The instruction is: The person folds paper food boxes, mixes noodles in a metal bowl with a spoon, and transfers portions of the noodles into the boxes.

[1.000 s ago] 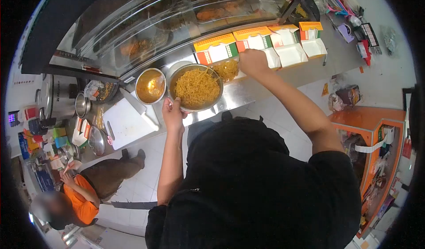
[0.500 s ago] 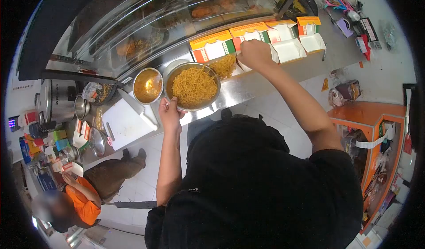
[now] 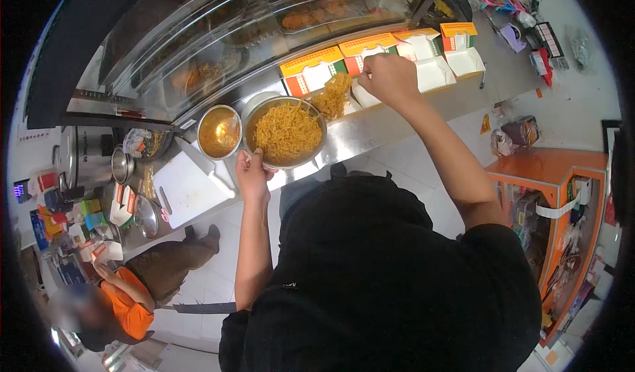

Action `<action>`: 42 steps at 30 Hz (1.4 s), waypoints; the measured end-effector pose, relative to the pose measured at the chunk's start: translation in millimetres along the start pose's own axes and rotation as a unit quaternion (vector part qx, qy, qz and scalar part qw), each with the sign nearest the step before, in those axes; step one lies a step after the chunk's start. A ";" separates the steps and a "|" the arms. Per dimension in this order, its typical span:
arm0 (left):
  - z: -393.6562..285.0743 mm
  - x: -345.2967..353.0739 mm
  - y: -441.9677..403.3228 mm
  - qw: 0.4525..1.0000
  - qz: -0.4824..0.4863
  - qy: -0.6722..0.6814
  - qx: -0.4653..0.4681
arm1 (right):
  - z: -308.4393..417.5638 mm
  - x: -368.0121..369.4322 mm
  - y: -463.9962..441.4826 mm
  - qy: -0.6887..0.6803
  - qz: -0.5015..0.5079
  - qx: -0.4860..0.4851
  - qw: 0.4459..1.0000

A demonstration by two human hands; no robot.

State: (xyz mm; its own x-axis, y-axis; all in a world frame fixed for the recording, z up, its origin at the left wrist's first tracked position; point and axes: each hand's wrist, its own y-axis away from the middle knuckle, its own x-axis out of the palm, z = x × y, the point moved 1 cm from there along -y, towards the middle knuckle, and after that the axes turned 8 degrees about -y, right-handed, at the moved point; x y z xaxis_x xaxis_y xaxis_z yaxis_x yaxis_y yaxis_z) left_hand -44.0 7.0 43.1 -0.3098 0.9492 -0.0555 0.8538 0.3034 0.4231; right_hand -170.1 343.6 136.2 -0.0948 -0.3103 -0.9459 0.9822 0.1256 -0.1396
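Observation:
My left hand (image 3: 253,175) grips the near rim of a metal bowl (image 3: 319,140), thumb on top. Yellow noodles (image 3: 288,132) fill most of that bowl. My right hand (image 3: 391,80) is closed in a fist over the row of boxes; whatever it holds is hidden by the fingers. A clump of noodles (image 3: 332,96) sits just left of this fist, at the first open carton. Open food boxes with orange lids (image 3: 312,62) line the counter, white inside.
A smaller metal bowl (image 3: 219,131) of orange-brown food stands left of the noodles. Further left, a knife (image 3: 221,181) lies on a white cutting board (image 3: 182,190). A glass display case (image 3: 251,25) borders the counter. A person in an orange shirt (image 3: 132,309) works at lower left.
The noodle clump by the boxes has shifted slightly up and looks taller. My right hand has moved a little right. My left hand stays on the bowl.

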 end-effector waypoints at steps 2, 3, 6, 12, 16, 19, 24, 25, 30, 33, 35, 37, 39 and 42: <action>1.6 -1.9 -0.3 1.000 0.006 0.003 0.000 | 1.3 -3.5 0.6 0.007 -0.019 -0.022 1.000; 1.8 -2.4 -0.2 1.000 0.008 0.004 0.000 | 2.3 -5.3 0.6 0.011 -0.029 -0.033 0.999; -0.2 -1.4 2.3 1.000 0.003 0.010 -0.005 | 7.6 -15.2 2.1 -0.006 -0.063 -0.054 0.997; -3.3 -3.3 6.8 1.000 -0.002 0.008 -0.005 | 8.2 -32.6 0.5 -0.022 -0.050 -0.016 0.998; -1.4 -6.0 4.7 1.000 0.003 0.004 -0.002 | 5.2 -40.2 2.6 -0.052 -0.047 0.009 0.997; -4.8 -3.3 6.5 1.000 -0.001 0.001 -0.003 | 5.6 -47.0 4.0 -0.073 -0.050 0.031 0.996; -1.6 -2.2 3.7 1.000 0.010 0.008 0.000 | 12.4 -69.2 4.2 -0.086 -0.077 0.036 0.993; -1.3 -1.5 3.7 1.000 0.009 0.008 -0.001 | 15.2 -75.2 3.7 -0.087 -0.075 0.037 0.993; -4.6 6.8 3.7 1.000 0.004 -0.001 0.003 | 19.5 -85.0 -0.6 -0.093 -0.112 -0.008 0.989; 1.5 7.0 -1.9 1.000 0.022 0.000 0.011 | 29.8 -94.8 -0.4 -0.095 -0.104 -0.012 0.990; 1.7 11.8 -4.2 1.000 0.027 -0.007 0.010 | 36.3 -93.7 -1.2 -0.110 -0.096 -0.012 0.989; 4.2 16.5 -7.9 0.999 0.032 -0.006 0.007 | 47.8 -87.9 -0.9 -0.129 -0.078 -0.020 0.988; 13.5 19.1 -14.8 0.999 0.039 0.003 0.004 | 67.7 -67.0 5.4 -0.152 -0.053 -0.035 0.986; 16.6 26.7 -17.0 0.999 0.048 0.012 -0.002 | 91.7 -1.3 24.1 -0.090 -0.039 -0.172 0.980</action>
State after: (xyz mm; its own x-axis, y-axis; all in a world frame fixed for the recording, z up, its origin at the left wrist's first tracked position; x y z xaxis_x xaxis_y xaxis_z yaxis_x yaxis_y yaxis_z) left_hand -59.9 28.7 19.4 -0.2371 0.9714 0.0075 0.8779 0.2110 0.4299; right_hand -131.4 260.7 160.9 -0.1075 -0.4884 -0.8660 0.8573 0.3955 -0.3295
